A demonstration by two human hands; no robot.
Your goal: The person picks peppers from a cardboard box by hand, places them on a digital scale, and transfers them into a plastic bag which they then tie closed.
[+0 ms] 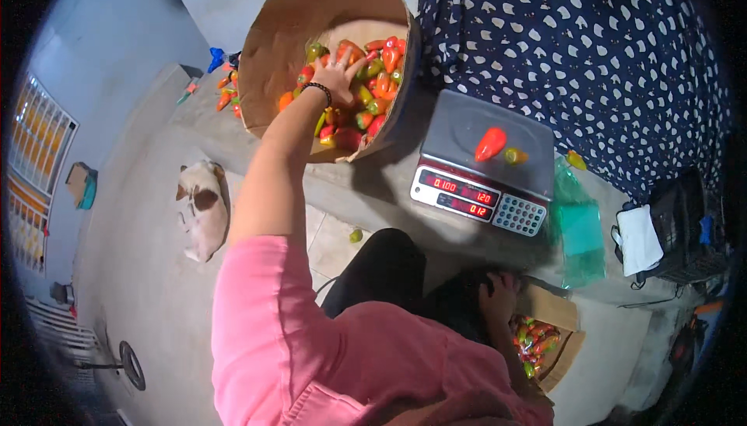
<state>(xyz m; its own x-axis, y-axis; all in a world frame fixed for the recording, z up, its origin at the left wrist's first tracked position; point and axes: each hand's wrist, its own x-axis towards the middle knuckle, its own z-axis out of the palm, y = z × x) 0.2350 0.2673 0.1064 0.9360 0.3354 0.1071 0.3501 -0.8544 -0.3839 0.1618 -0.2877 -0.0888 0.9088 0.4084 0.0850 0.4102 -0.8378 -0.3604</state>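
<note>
My left hand, with a dark beaded bracelet at the wrist, reaches into a large round cardboard container. Its fingers are spread over red, orange and green peppers, and it is not closed round any of them. My right hand lies on my dark-clothed knee, fingers apart and holding nothing. Between the container and the patterned cloth is a digital scale with lit red figures. One red pepper and one smaller yellow-green pepper rest on its platform.
Right of the scale lie a green plastic bag and a yellow pepper. An open cardboard box with bagged peppers stands beside my right knee. A dog lies on the floor at left. One green pepper is on the floor tiles.
</note>
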